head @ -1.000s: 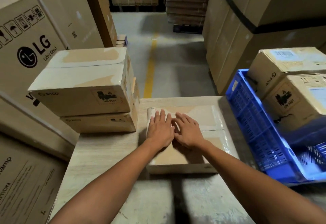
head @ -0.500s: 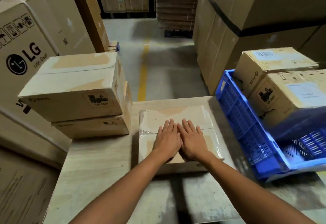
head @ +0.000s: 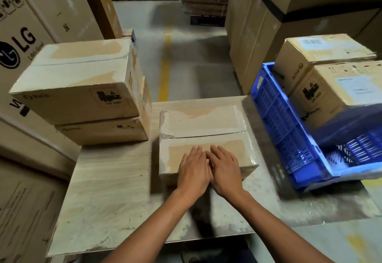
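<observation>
Left grip (head: pixel 194 171) and right grip (head: pixel 224 172) lie flat, fingers straight and close together, touching side by side on the near flap of the taped carton (head: pixel 203 122). Since a second ago they have slid back from its middle seam toward its near edge. The carton sits on the desk (head: pixel 107 190) under both palms, between a two-carton stack (head: pixel 82 84) on the left and a blue crate (head: pixel 285 130) on the right.
</observation>
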{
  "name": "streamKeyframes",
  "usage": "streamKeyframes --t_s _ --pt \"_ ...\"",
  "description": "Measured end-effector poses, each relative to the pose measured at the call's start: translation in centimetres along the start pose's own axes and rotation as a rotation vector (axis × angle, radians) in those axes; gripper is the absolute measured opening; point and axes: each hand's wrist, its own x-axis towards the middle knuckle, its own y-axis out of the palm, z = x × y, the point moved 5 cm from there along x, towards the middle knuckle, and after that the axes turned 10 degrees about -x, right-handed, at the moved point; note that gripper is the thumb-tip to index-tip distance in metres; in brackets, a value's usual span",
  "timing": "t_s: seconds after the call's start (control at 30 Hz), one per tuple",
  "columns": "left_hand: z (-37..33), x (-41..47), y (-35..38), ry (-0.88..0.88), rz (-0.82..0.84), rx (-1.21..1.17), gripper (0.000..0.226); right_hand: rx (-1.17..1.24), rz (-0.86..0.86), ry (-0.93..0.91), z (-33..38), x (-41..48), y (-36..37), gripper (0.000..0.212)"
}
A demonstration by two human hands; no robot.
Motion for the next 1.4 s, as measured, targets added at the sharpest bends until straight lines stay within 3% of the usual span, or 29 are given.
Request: streamKeyframes --t_s 0.07,0.23,0.37,0.53,0.67,0.73,0.83,0.9,1.13,1.3,1.4 --pt "-0.4 0.3 -0.1 0.033 0.000 -0.015 0.054 0.020 -0.013 -0.034 -0.8 0.0 -0.7 0.050" --pt "-2.6 1.0 0.7 0.170 0.026 -0.011 0.054 -0.070 0.048 0.058 -4.8 -0.8 -1.4 0.061" --pt "-5.5 2.2 1.7 0.173 0.065 -0.019 0.054 -0.099 0.075 0.051 -6.2 -1.5 -1.1 0.069" --pt "-5.7 3.1 2.1 0.144 0.105 0.026 0.055 -0.214 -0.003 0.044 -6.3 -0.9 -0.8 0.051" --pt "-5.8 4.7 0.9 0.184 0.037 0.026 0.050 -0.281 0.027 0.043 -7.1 2.2 -2.8 0.035" --pt "-5.7 6.1 0.9 0.173 0.019 0.034 0.051 -0.298 0.082 -0.006 -7.6 3.4 -2.8 0.040" --pt "-5.6 7.5 1.4 0.134 0.029 0.047 0.053 -0.246 0.165 -0.062 -8.3 4.2 -2.1 0.068" --pt "-5.6 7.6 1.9 0.117 0.039 0.068 0.055 -0.215 0.189 -0.052 -9.1 4.3 -1.2 0.072" --pt "-4.7 8.8 0.4 0.228 0.053 0.124 0.046 -0.311 0.059 -0.073 -8.7 6.4 -3.0 0.043" --pt "-3.4 12.2 -1.2 0.044 0.001 0.080 0.056 -0.287 0.050 -0.119 -8.2 10.5 -3.9 0.040" --pt "-2.7 13.2 -0.8 0.009 0.027 0.108 0.059 -0.238 0.115 -0.134 -8.7 11.3 -2.2 0.053"
